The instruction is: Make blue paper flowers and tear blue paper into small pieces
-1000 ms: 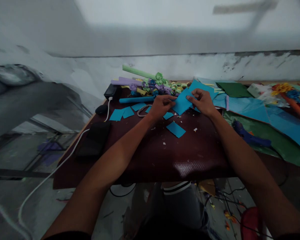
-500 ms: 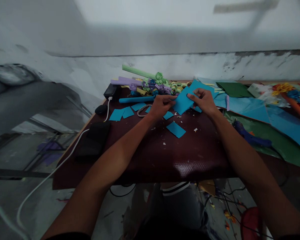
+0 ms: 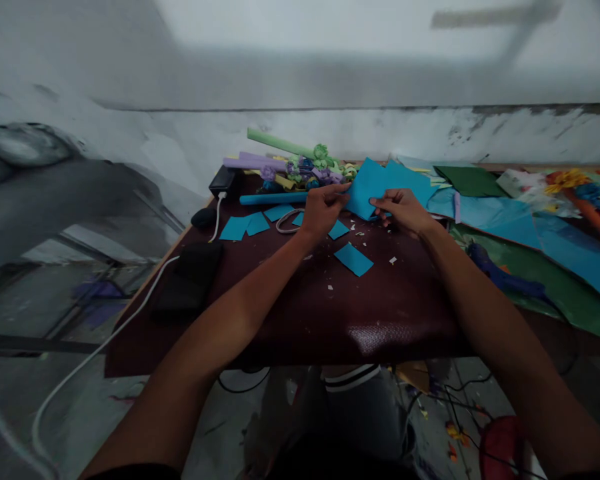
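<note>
Between my two hands is a sheet of blue paper [image 3: 367, 188], raised over the far part of the table. My left hand [image 3: 324, 210] pinches its left edge with thumb and fingers. Fingers of my right hand [image 3: 399, 208] grip the lower right side, thumb on the near face. Another blue sheet [image 3: 409, 180] shows behind it to the right. Several small blue paper squares lie around, one square [image 3: 354, 259] just in front of my hands and a pair [image 3: 234, 229] off to the left. White paper scraps [image 3: 393, 260] are scattered on the dark red table [image 3: 290, 313].
Rolled paper sticks [image 3: 280, 143] and paper flowers [image 3: 321, 152] are piled at the back by the wall. A blue glue gun [image 3: 503, 270] rests on green paper at right. A black box [image 3: 187, 277], a white cable [image 3: 150, 297] and a dark mouse-shaped object [image 3: 203, 217] are at left.
The blue sheet has opened out and now stands taller between my hands. My right hand has shifted slightly left and down along it; my left hand has barely moved.
</note>
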`<state>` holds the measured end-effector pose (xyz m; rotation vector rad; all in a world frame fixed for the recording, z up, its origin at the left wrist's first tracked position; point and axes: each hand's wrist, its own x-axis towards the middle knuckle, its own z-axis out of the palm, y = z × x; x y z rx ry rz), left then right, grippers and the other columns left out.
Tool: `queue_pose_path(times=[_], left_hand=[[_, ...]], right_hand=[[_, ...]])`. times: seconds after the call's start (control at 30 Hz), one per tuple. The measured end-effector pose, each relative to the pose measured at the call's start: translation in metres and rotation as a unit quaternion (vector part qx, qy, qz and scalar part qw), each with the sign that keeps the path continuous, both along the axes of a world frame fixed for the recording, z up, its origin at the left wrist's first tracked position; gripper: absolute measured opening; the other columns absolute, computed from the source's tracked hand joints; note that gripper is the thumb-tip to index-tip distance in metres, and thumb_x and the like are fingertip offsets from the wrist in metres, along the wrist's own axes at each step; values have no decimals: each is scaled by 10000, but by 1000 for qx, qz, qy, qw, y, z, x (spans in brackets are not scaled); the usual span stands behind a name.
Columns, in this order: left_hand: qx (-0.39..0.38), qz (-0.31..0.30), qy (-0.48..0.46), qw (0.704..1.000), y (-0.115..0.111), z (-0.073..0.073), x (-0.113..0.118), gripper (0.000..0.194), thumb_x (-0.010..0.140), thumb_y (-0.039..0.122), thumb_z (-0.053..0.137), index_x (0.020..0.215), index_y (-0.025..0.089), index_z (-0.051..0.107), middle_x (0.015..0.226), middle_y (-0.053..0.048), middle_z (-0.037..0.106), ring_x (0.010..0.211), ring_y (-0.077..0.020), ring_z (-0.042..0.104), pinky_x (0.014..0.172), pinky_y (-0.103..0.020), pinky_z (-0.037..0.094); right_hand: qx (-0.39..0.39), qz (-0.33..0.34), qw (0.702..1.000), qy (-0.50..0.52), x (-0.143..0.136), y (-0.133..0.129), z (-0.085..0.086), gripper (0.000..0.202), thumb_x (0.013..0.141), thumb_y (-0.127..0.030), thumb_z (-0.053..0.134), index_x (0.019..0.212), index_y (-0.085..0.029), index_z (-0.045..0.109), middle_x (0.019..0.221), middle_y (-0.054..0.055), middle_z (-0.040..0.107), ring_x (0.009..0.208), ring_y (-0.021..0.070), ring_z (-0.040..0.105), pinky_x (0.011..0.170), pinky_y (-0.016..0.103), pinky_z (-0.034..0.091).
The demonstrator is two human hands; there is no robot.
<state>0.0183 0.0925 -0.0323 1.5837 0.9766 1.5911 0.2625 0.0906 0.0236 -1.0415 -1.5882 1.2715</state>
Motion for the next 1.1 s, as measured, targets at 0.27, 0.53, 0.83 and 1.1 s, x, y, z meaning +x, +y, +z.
queue_pose_path(times=[0.27,0.53,0.83,1.1], left_hand=[[-17,-3,-29,999,-8,5,7,330,1012,274,824,1330,217,890,1019,-62,900,952,-278,876,901,-506,792],[-22,-10,-43,999,-9,7,7,334,1009,303,843,1325,207,887,1006,-55,899,901,-258,869,871,-496,804],[-31,-16,-57,998,-9,6,8,340,1002,308,860,1321,193,877,990,-61,895,934,-266,877,886,-492,806],[-43,-5,-50,998,-10,9,5,341,979,366,900,1257,169,880,994,-62,899,942,-265,875,840,-449,806]], right_hand=[[-14,41,996,-77,-1,-3,-3,647,629,-645,1155,635,-176,710,627,45,712,528,100,612,444,219,519],[5,35,996,-83,-2,-5,0,670,677,-657,1133,598,-198,651,588,27,686,491,87,576,436,223,466],[29,62,994,-91,-1,-10,6,759,724,-789,1053,543,-218,586,502,8,595,452,82,491,447,260,375],[11,42,998,-46,-2,-4,-1,727,749,-796,1035,584,-213,632,573,-5,605,494,78,493,471,251,437]])
